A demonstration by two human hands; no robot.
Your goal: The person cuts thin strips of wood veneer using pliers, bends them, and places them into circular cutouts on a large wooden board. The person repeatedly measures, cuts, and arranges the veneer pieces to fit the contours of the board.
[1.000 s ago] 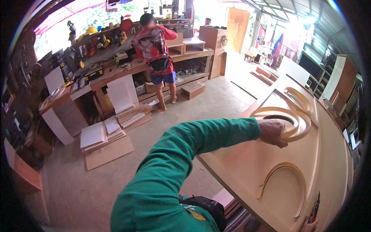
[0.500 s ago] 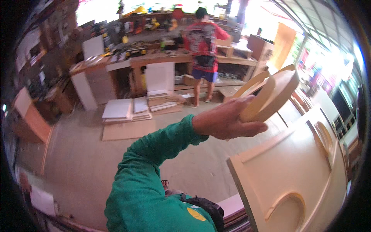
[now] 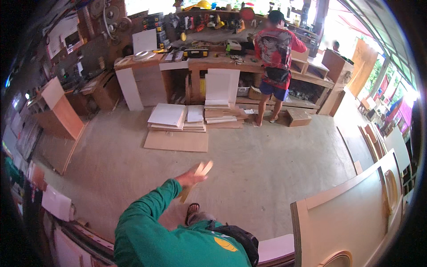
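Observation:
My left hand (image 3: 189, 177), at the end of a green sleeve, is closed round a coil of tan edge banding (image 3: 205, 168). Thin bands of the coil stick out past the fingers and below the hand. It hangs over the concrete floor, above my sandalled foot (image 3: 193, 208). More coils of tan banding lie on a large cream panel at the right: one near its far side (image 3: 391, 191), another at the bottom edge (image 3: 336, 259). My right hand is out of view.
The cream panel (image 3: 342, 209) juts in at lower right. Stacked white and brown boards (image 3: 175, 140) lie on the floor ahead. Beyond them, a person in a red shirt (image 3: 276, 53) stands at a long workbench (image 3: 204, 64) crowded with tools. A small wooden box (image 3: 299, 117) sits nearby.
My left hand has swung down and left with the coil, from above the cream panel to over the floor. The view has turned, so the bench and person appear further right.

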